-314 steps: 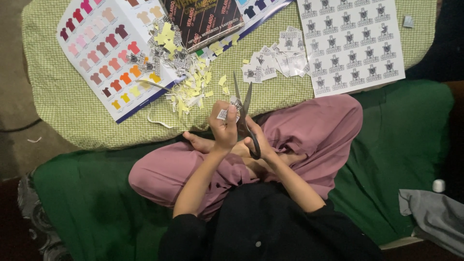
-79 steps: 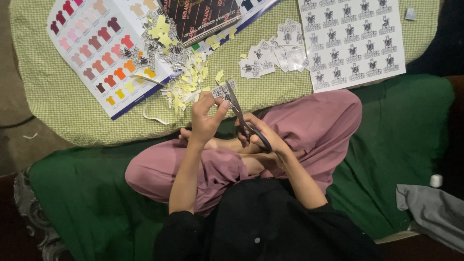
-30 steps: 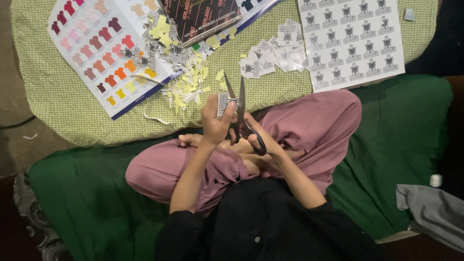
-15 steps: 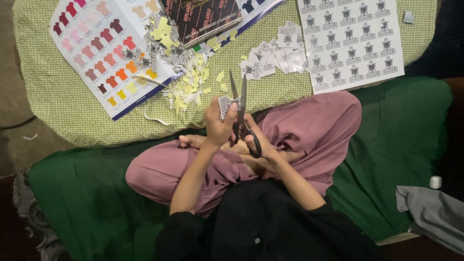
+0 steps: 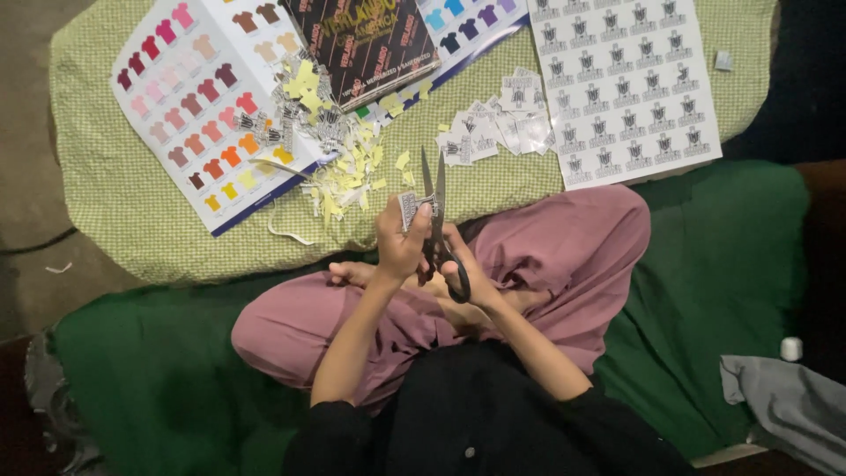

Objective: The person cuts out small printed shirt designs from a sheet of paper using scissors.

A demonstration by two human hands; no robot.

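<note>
Colours everywhere on our end

We've got a green checked cloth (image 5: 132,211), pink trousers (image 5: 564,256), black scissors (image 5: 438,231), yellow paper scraps (image 5: 348,167).

From my feed the light is dim and warm, falling brightest on the green checked cloth (image 5: 132,203) up top. The lower corners sink into shadow, and fine detail looks soft.

A white printed sheet of small black-and-white shirt labels (image 5: 626,84) is seen at one o'clock on the green checked cloth (image 5: 132,211). A colour chart of shirt swatches (image 5: 198,97) is spread at eleven o'clock, with yellow paper scraps (image 5: 348,163) heaped beside it. A grey cloth (image 5: 784,410) is glimpsed at four o'clock.
</note>
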